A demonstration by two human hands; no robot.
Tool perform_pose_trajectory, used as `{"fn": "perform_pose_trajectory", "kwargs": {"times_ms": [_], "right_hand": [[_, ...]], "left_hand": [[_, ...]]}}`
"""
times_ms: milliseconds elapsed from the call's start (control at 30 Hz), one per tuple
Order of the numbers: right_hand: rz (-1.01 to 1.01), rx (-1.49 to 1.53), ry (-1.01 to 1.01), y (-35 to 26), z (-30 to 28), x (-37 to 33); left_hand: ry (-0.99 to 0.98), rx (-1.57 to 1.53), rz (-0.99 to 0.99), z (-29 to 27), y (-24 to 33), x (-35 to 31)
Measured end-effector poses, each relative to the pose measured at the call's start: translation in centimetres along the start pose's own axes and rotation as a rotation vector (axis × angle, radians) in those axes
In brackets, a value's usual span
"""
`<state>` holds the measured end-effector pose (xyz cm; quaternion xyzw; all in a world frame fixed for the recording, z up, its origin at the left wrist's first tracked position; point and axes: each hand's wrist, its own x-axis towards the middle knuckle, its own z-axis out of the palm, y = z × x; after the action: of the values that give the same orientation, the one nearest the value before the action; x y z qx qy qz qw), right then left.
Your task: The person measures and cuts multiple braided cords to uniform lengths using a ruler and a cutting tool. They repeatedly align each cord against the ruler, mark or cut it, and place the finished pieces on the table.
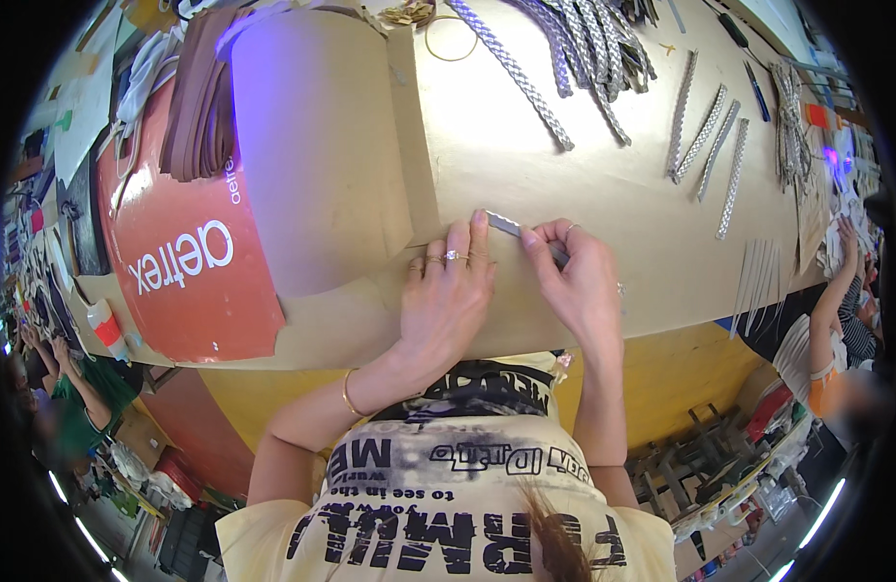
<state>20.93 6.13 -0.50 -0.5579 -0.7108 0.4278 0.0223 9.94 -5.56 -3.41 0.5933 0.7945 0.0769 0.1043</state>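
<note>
A short silvery-grey strip (503, 224) lies on the brown-covered table near its front edge, slanting between my hands. My left hand (448, 286) lies flat on the table with its fingers stretched forward; the index fingertip presses at the strip's left end. In a pinch between thumb and fingers, my right hand (582, 281) holds the strip's other end, and part of it is hidden under the curled fingers. Beyond my hands to the right lie several cut braided strips (731, 179) in silver-grey.
Left of my hands stands a large curved brown cardboard piece (322, 155), beside a red printed board (191, 262) and stacked brown strips (197, 107). Long silver braids (603, 48) spread at the back. Thin metal-like strips (755, 276) lie at the right edge. Other people work on both sides.
</note>
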Motion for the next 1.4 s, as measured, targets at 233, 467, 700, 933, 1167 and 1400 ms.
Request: {"fn": "perform_pose_trajectory", "kwargs": {"times_ms": [233,467,700,933,1167,1400], "right_hand": [[-0.054,-0.058,0.052,0.0,0.4,-0.1],[-0.030,-0.128,0.046,-0.5,0.4,-0.3],[-0.100,-0.087,0.098,-0.1,0.5,-0.2],[0.077,-0.107,0.061,2.5,-2.1,-1.5],[0.161,-0.022,0.050,4.1,-3.7,-2.7],[0.147,-0.009,0.055,4.1,-3.9,-2.4]], "left_hand": [[-0.024,0.025,0.011,-0.2,0.0,0.1],[-0.027,-0.059,-0.023,-0.2,0.0,-0.3],[0.051,-0.074,0.201,0.3,0.7,-0.8],[-0.110,-0.140,0.186,1.8,-0.1,-0.2],[-0.127,-0.062,0.179,1.1,0.3,0.1],[-0.180,-0.081,0.197,0.2,0.8,0.4]]}}
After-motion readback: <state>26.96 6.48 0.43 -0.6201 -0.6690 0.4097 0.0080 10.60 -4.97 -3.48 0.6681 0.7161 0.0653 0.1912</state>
